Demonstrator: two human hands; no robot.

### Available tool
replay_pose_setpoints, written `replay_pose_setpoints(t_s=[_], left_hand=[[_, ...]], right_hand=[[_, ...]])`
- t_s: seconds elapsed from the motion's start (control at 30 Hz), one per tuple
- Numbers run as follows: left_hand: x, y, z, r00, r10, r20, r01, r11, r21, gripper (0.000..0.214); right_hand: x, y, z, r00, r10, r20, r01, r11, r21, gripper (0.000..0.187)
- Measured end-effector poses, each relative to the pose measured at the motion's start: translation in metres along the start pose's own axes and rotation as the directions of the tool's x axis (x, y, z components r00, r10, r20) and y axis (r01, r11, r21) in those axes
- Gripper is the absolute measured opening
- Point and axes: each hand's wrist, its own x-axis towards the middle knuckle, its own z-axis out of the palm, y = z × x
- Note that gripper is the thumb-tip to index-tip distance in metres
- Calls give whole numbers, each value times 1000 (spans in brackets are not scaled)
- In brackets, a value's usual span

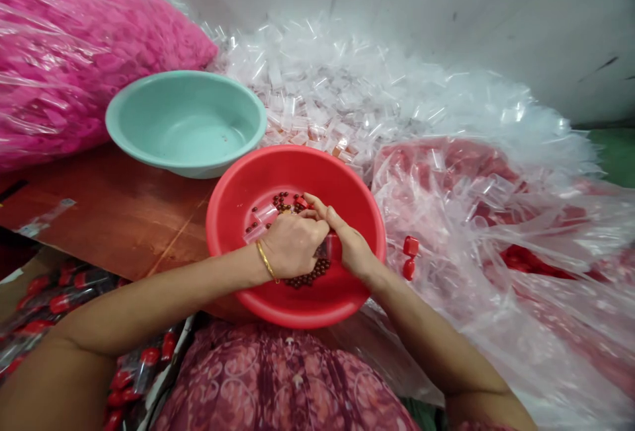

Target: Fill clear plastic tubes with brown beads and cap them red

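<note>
My left hand, with a gold bangle at the wrist, is curled closed over the red basin. Against it is my right hand, its thumb and fingers bent in toward the left fist. A clear plastic container shows partly between the hands, mostly hidden by them. What the left fingers grip is hidden. Close to the fingertips is a red cap. Small dark brown beads lie on the basin's floor, with a clear empty container among them.
A light green basin stands behind on the left, beside a bag of pink pieces. Clear containers are heaped at the back. On the right, plastic bags hold red pieces; two red caps lie there. Red-capped containers fill a box at lower left.
</note>
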Motion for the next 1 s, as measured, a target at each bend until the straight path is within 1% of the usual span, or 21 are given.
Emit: replay_pose_setpoints(t_s=[0.07, 0.13, 0.2, 0.23, 0.27, 0.3, 0.33, 0.37, 0.4, 0.43, 0.47, 0.5, 0.53, 0.57, 0.63, 0.7, 0.73, 0.8, 0.87, 0.93, 1.0], left_hand=[[-3, 1, -6, 997, -5, -73, -1, 997, -73, 17], [-14, -2, -20, 989, -76, -125, 52, 981, -188, 11], [-38, -10, -39, 963, -224, -147, 173, 939, -296, 8], [-55, -17, -48, 935, -319, -157, 256, 910, -327, 9], [-74, -25, -56, 887, -422, -185, 348, 877, -332, 10], [-94, -34, -63, 816, -529, -234, 449, 835, -319, 12], [-113, -43, -67, 720, -636, -279, 573, 771, -278, 15], [-130, -51, -69, 609, -728, -314, 691, 682, -241, 17], [-143, -56, -70, 506, -797, -330, 780, 586, -220, 19], [-151, -59, -68, 418, -844, -337, 838, 502, -217, 21], [-154, -59, -65, 362, -872, -330, 862, 448, -237, 21], [-153, -56, -61, 339, -886, -317, 860, 429, -278, 21], [-147, -52, -57, 343, -888, -305, 837, 437, -330, 19], [-138, -48, -53, 368, -880, -300, 801, 464, -379, 17], [-115, -39, -46, 444, -848, -288, 721, 529, -447, 14], [-92, -30, -41, 533, -804, -265, 665, 591, -456, 12], [-83, -24, -39, 582, -774, -249, 648, 626, -434, 11], [-69, -13, -33, 692, -687, -222, 600, 718, -353, 10], [-61, -3, -26, 786, -580, -212, 528, 809, -259, 11], [-57, 3, -21, 841, -489, -230, 460, 872, -169, 12], [-56, 5, -18, 866, -427, -260, 427, 902, -62, 10]], right_hand=[[0, -9, 6, 997, 23, 76, -31, 995, 95, 74], [5, -21, 4, 988, 19, 154, -34, 995, 96, 84], [18, -30, -8, 984, -20, 179, 28, 999, -44, 87], [28, -32, -18, 986, -54, 160, 82, 982, -172, 83], [38, -31, -28, 988, -93, 124, 129, 934, -332, 75], [48, -29, -38, 988, -123, 89, 152, 847, -509, 65], [58, -26, -46, 990, -125, 69, 138, 725, -675, 54], [66, -22, -52, 992, -109, 64, 116, 587, -801, 45], [72, -17, -54, 994, -84, 73, 104, 460, -882, 37], [76, -14, -52, 993, -57, 101, 115, 366, -923, 32], [76, -11, -46, 988, -38, 148, 153, 321, -935, 30], [74, -10, -38, 977, -29, 212, 209, 324, -923, 30], [70, -9, -28, 961, -32, 276, 269, 364, -892, 31], [63, -9, -17, 940, -46, 339, 324, 431, -842, 35], [47, -9, 5, 895, -117, 431, 410, 598, -689, 52], [32, -10, 22, 866, -257, 430, 456, 760, -463, 69], [26, -10, 30, 871, -320, 374, 450, 825, -342, 71], [21, -13, 41, 911, -357, 206, 388, 912, -134, 67], [21, -16, 47, 953, -293, 81, 294, 956, 3, 65], [24, -19, 47, 978, -192, 84, 186, 979, 79, 63], [26, -20, 43, 985, -87, 149, 68, 990, 122, 62]])
